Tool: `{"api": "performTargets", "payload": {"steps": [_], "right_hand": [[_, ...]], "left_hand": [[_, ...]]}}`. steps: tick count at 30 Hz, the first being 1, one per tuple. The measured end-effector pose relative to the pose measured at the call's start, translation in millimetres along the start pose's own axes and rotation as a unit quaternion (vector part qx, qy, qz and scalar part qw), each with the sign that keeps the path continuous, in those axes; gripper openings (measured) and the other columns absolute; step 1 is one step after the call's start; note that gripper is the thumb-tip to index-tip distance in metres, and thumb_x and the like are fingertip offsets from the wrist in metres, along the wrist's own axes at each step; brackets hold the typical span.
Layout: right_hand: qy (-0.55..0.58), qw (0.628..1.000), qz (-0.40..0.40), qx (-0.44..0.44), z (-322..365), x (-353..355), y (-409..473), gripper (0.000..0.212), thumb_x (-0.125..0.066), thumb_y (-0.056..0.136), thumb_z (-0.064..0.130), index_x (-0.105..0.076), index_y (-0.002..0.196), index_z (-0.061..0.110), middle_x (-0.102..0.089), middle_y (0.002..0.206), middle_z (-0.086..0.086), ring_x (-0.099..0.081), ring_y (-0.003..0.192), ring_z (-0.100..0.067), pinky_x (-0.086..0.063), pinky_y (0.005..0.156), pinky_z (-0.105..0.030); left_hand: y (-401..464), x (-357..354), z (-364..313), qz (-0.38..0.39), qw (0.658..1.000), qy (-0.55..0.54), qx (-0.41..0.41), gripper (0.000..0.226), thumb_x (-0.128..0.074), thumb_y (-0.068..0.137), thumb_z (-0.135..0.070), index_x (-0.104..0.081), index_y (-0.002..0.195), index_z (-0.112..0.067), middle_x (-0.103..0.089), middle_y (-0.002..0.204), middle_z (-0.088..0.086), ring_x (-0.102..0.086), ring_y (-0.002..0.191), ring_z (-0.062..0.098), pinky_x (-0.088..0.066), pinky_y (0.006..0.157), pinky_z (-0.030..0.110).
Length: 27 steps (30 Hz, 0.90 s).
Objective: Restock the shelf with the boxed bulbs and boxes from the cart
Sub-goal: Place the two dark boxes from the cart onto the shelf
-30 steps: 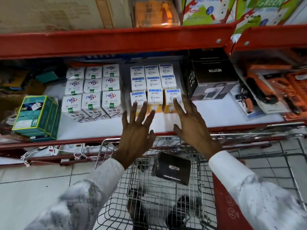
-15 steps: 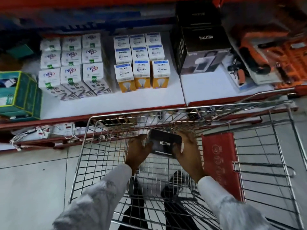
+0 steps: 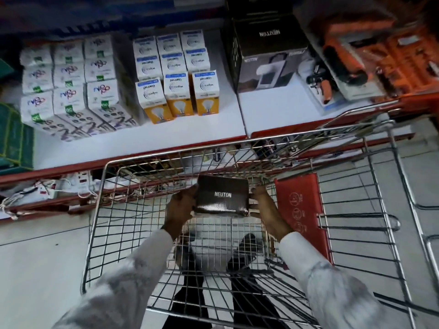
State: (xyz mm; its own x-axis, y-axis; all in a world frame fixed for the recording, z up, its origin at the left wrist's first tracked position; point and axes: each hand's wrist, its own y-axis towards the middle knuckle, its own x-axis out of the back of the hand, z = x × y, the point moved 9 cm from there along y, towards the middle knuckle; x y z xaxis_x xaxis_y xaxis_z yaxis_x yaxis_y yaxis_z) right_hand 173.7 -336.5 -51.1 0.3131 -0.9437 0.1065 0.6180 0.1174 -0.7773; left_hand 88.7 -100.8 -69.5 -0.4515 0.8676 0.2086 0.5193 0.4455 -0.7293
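A black Neuton box [image 3: 222, 198] is held inside the wire cart [image 3: 99, 224], near its far wall. My left hand [image 3: 181, 205] grips its left side and my right hand [image 3: 267, 207] grips its right side. On the white shelf [image 3: 273, 115] beyond the cart stand rows of white-and-yellow boxed bulbs [image 3: 178, 74]. To their left are several white boxed bulbs with green marks [image 3: 71, 86]. A big black Neuton box stack [image 3: 268, 51] stands on the shelf to the right of the bulbs.
Orange tool packs [image 3: 370, 55] lie at the shelf's right end, green boxes [image 3: 14, 136] at its left. The cart's red child-seat flap [image 3: 301, 210] is right of my hands. A lower red ledge holds white wired sockets [image 3: 47, 188]. Grey floor tiles lie to the left.
My hands dropped from the bulb boxes on the shelf into the cart and closed on the black Neuton box. It now sits slightly higher in the cart. My view tilted downward.
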Motion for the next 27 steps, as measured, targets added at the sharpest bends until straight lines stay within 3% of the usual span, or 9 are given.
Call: {"api": "performTargets", "payload": {"steps": [2, 4, 7, 9, 11, 15, 21, 25, 27], "right_hand": [[-0.026, 0.999, -0.004, 0.041, 24, 7, -20, 0.044, -0.027, 0.095, 0.055, -0.060, 0.109, 0.030, -0.064, 0.121, -0.001, -0.061, 0.102, -0.020, -0.049, 0.082, -0.036], [-0.045, 0.994, -0.016, 0.093, 55, 13, -44, 0.040, -0.027, 0.096, 0.051, -0.062, 0.104, 0.032, -0.062, 0.120, 0.000, -0.059, 0.103, -0.018, -0.045, 0.074, -0.030], [-0.073, 0.986, -0.029, 0.148, 89, 26, -74, 0.050, -0.031, 0.093, 0.054, -0.065, 0.119, 0.027, -0.061, 0.124, 0.004, -0.056, 0.107, -0.015, -0.041, 0.077, -0.026], [-0.069, 0.985, -0.042, 0.155, 109, 34, -91, 0.059, -0.039, 0.080, 0.067, -0.064, 0.123, 0.035, -0.063, 0.133, 0.004, -0.060, 0.112, -0.018, -0.049, 0.092, -0.042], [-0.072, 0.980, -0.045, 0.181, 132, 42, -106, 0.050, -0.038, 0.082, 0.064, -0.069, 0.114, 0.040, -0.071, 0.123, 0.004, -0.066, 0.107, -0.021, -0.051, 0.094, -0.054], [-0.039, 0.971, -0.046, 0.233, 183, 59, -141, 0.043, -0.034, 0.097, 0.044, -0.076, 0.094, 0.038, -0.077, 0.102, 0.010, -0.071, 0.086, -0.005, -0.056, 0.079, -0.033], [-0.042, 0.948, -0.087, 0.304, 249, 88, -171, 0.040, -0.037, 0.095, 0.045, -0.075, 0.103, 0.036, -0.075, 0.107, 0.015, -0.069, 0.097, -0.010, -0.052, 0.077, -0.038], [-0.081, 0.938, -0.103, 0.321, 272, 104, -154, 0.043, -0.035, 0.089, 0.053, -0.073, 0.106, 0.038, -0.074, 0.107, 0.013, -0.068, 0.102, -0.014, -0.053, 0.091, -0.047], [-0.108, 0.932, -0.114, 0.327, 280, 114, -138, 0.053, -0.036, 0.085, 0.056, -0.070, 0.113, 0.025, -0.072, 0.111, 0.003, -0.064, 0.107, -0.017, -0.049, 0.097, -0.044]], "left_hand": [[-24, 11, -23, -0.007, 0.998, 0.006, -0.064, 0.028, -0.063, 0.093, -0.044, -0.071, 0.099, -0.019, -0.076, 0.103, 0.006, -0.071, 0.098, 0.035, -0.052, 0.068, 0.033], [-49, 22, -47, -0.016, 0.994, 0.016, -0.110, 0.016, -0.064, 0.094, -0.037, -0.073, 0.091, -0.024, -0.078, 0.094, 0.001, -0.075, 0.088, 0.033, -0.058, 0.068, 0.038], [-85, 38, -85, -0.036, 0.984, 0.035, -0.169, 0.016, -0.064, 0.095, -0.036, -0.075, 0.089, -0.026, -0.080, 0.090, -0.001, -0.077, 0.074, 0.024, -0.060, 0.064, 0.038], [-110, 49, -114, -0.055, 0.975, 0.035, -0.214, 0.017, -0.065, 0.094, -0.037, -0.076, 0.088, -0.025, -0.080, 0.085, 0.001, -0.077, 0.070, 0.025, -0.061, 0.064, 0.042], [-133, 55, -142, -0.069, 0.965, 0.022, -0.253, 0.020, -0.065, 0.094, -0.038, -0.076, 0.085, -0.024, -0.080, 0.081, 0.000, -0.076, 0.068, 0.023, -0.062, 0.063, 0.042], [-171, 55, -193, -0.069, 0.948, 0.003, -0.310, 0.037, -0.061, 0.085, -0.051, -0.075, 0.085, -0.017, -0.080, 0.080, 0.004, -0.077, 0.073, 0.023, -0.063, 0.067, 0.048], [-191, 34, -246, -0.089, 0.920, -0.009, -0.382, 0.035, -0.062, 0.082, -0.054, -0.075, 0.094, -0.023, -0.079, 0.090, 0.000, -0.076, 0.077, 0.028, -0.061, 0.073, 0.056], [-175, -6, -266, -0.075, 0.916, 0.012, -0.395, 0.027, -0.066, 0.088, -0.047, -0.074, 0.104, -0.026, -0.078, 0.098, -0.009, -0.073, 0.081, 0.005, -0.060, 0.068, 0.028], [-165, -31, -272, -0.055, 0.917, 0.028, -0.395, 0.024, -0.067, 0.092, -0.040, -0.072, 0.110, -0.025, -0.077, 0.100, -0.009, -0.073, 0.080, 0.000, -0.054, 0.063, 0.012]]}}
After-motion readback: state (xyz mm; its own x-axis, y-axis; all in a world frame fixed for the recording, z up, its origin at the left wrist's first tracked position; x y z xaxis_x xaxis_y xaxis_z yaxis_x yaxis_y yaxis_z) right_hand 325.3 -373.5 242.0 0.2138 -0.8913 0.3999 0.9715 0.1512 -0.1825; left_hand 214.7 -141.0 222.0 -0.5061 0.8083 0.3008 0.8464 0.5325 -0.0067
